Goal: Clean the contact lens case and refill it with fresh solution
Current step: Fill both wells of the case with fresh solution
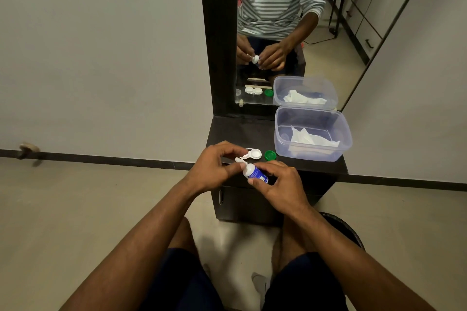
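A small white solution bottle with a blue label is held tilted in front of the dark shelf. My right hand grips its body. My left hand pinches the white cap at its top end. Behind the hands, the white contact lens case lies open on the shelf, partly hidden by my left fingers. A green lid sits just to its right.
A clear plastic tub holding crumpled tissue stands on the shelf at the right, against the mirror. The mirror repeats the hands and objects. A black bin sits on the floor by my right knee.
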